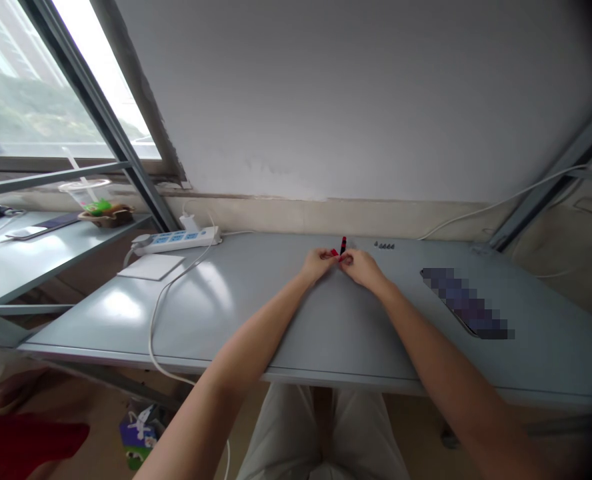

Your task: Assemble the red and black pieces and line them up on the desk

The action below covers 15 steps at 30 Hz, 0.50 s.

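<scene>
The left hand [319,264] and right hand [360,268] pinch a small red-and-black part [343,245] steadily between their fingertips, close over a grey metal desk [296,320].

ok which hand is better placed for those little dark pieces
Right, probably: the right hand sits closer to the small dark pieces; the left hand is beyond the red-and-black item.

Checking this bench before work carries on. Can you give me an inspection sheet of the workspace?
Surface: grey desk, window glare on it.
Job's things: red-and-black piece; row of small dark pieces just beyond.
Clutter: pixelated flat device; white square pad.
Grippers: left hand and right hand meet at the piece.
Cables: white cable crosses the desk, drops over its front edge; power strip at the wall.
Surroundings: window; side shelf.
</scene>
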Available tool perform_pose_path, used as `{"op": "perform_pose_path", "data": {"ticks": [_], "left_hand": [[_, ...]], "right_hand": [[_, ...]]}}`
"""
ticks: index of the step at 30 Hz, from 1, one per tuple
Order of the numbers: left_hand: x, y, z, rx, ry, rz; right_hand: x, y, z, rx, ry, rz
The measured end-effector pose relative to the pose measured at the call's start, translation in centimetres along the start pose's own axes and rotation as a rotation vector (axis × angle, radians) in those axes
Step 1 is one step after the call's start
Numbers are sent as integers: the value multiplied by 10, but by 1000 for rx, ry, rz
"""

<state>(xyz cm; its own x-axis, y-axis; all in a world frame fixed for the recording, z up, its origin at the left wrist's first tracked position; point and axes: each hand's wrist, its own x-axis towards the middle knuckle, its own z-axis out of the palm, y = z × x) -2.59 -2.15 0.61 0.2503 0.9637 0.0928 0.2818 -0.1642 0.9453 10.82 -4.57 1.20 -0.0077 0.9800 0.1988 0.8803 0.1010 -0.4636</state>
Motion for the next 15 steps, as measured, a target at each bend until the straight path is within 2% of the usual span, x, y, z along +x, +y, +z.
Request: {"op": "perform_pose_path", "data": {"ticks": [3, 7, 11, 15], "left_hand": [[7, -2, -12, 160, 67, 75], [26, -11, -37, 418, 263, 79], [39, -21, -51, 551, 279, -31], [41, -25, -52, 625, 247, -125]], "right_hand": [[0, 1, -1, -24, 15, 16], [-2, 5, -7, -199, 24, 128], [-2, 9, -11, -314, -4, 220], [-3, 11, -9, -340, -9, 227]]}}
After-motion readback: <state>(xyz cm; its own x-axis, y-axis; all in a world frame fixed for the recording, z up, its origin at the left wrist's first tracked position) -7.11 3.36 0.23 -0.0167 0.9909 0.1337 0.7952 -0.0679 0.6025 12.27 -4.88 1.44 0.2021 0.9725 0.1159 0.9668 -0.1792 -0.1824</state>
